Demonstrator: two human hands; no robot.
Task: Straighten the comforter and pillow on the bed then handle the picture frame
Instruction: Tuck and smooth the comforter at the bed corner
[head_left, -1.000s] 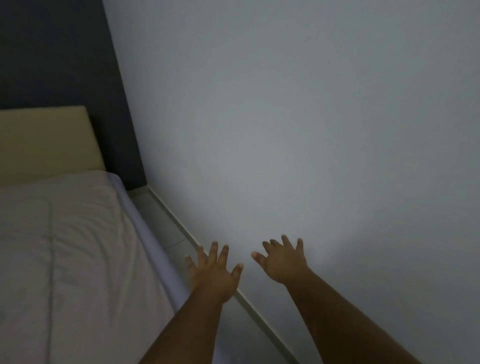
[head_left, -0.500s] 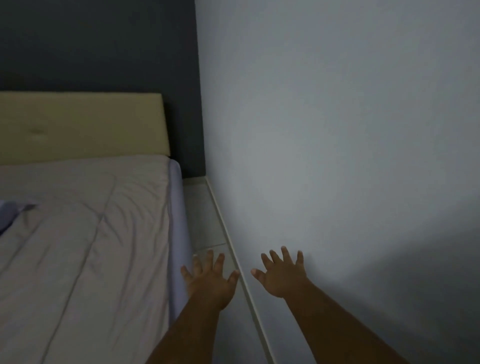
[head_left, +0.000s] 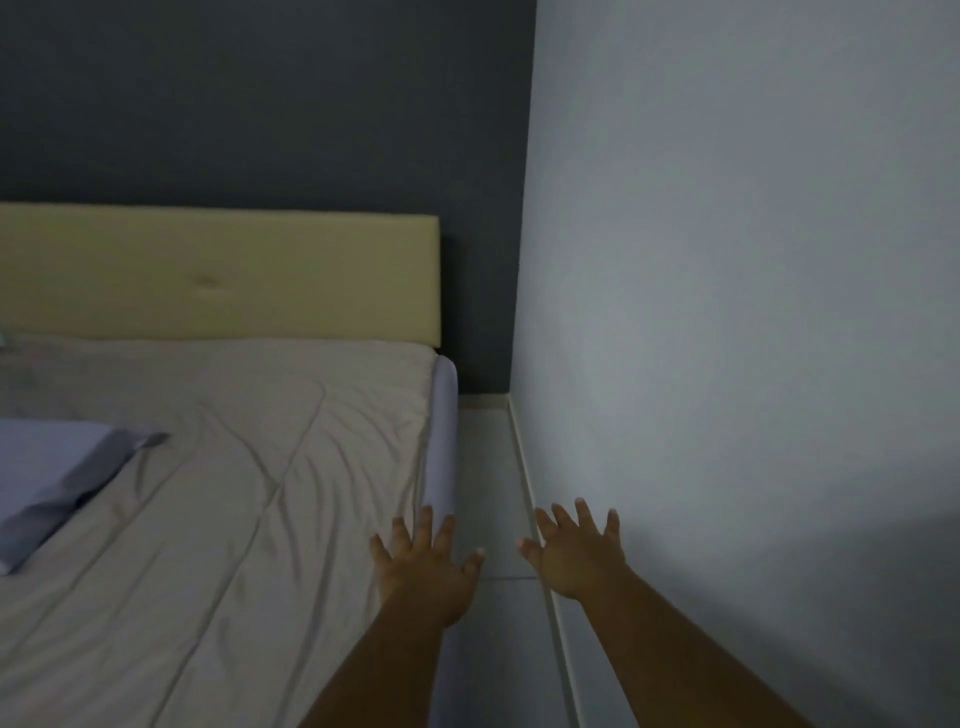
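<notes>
Both hands spread, empty: left hand (head_left: 423, 564), right hand (head_left: 576, 553) | pillow (head_left: 49, 478) cut off at left edge

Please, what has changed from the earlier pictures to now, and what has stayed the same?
The view has swung left: more of the bed, the whole headboard and now the pillow have come into sight, and the white wall fills less of it. The left hand is now seen over the comforter edge. Nothing was grasped or released. Both hands, the right hand too, stay open, fingers spread.
</notes>
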